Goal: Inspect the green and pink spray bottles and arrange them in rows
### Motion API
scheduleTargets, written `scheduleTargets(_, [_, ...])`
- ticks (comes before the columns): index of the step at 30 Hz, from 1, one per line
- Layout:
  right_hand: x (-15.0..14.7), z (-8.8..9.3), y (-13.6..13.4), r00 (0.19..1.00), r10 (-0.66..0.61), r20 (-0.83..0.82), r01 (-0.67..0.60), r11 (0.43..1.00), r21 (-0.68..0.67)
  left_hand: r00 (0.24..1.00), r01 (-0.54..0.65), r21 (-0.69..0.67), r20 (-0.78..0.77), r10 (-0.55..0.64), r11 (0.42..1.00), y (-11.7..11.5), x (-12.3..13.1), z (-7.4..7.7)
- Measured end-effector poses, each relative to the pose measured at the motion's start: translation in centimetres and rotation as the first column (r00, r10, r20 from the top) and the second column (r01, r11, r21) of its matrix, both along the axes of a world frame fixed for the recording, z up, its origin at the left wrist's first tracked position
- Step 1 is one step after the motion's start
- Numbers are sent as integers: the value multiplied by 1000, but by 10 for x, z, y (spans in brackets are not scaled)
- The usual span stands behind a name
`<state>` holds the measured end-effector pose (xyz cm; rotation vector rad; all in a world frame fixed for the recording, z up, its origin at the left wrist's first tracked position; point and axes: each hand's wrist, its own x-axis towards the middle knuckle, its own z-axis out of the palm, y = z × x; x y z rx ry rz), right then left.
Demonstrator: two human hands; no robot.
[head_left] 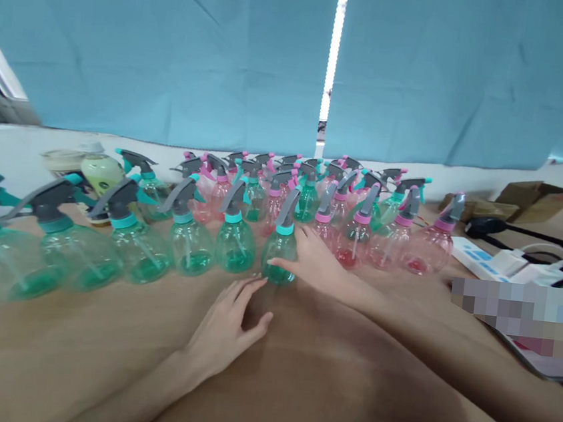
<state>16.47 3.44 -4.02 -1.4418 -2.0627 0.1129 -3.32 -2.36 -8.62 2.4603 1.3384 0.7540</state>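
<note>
My right hand [314, 258] is wrapped around a green spray bottle [281, 243] from its right side, thumb across the front and fingers partly hidden. The bottle stands upright on the table, with a grey trigger head and a teal collar. My left hand [229, 326] hovers over the table just in front of that bottle, fingers apart and holding nothing. Left of the held bottle runs a front row of matching bottles, among them a green spray bottle [235, 246]. To its right stand several pink ones, such as a pink spray bottle [355, 242].
More green and pink bottles crowd behind the front row. A power strip [475, 255] with white chargers and cables lies at the right, near an open cardboard box [538, 204]. A pale green bottle [101, 175] stands at the back left. Blue cloth [177, 52] hangs behind the table [324, 377].
</note>
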Motion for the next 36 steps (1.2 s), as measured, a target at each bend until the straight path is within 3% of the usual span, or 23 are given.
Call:
scheduleTargets(9, [-9, 1, 23, 1000, -23, -4, 23, 999, 25, 996, 61, 40, -64, -58, 997, -4, 3, -1])
scheduleTargets(16, [-11, 2, 11, 999, -40, -27, 41, 998, 37, 993, 80, 52, -90, -75, 995, -6, 2, 0])
scheduleTargets(22, [20, 3, -33, 999, 5, -42, 0, 992, 124, 990, 112, 67, -98, -105, 991, -8, 1, 2])
scheduleTargets(26, [53, -2, -52, 997, -39, -72, 48, 991, 123, 987, 148, 85, -80, -142, 985, -9, 2, 2])
scheduleTargets(31, [82, -12, -50, 986, -119, -117, 128, 989, 71, 978, 208, 95, -48, -205, 973, -7, 14, 3])
scheduleTargets(36, [87, -13, -42, 973, -157, -172, 168, 985, 51, 962, 271, 79, -68, -266, 959, -6, 38, 9])
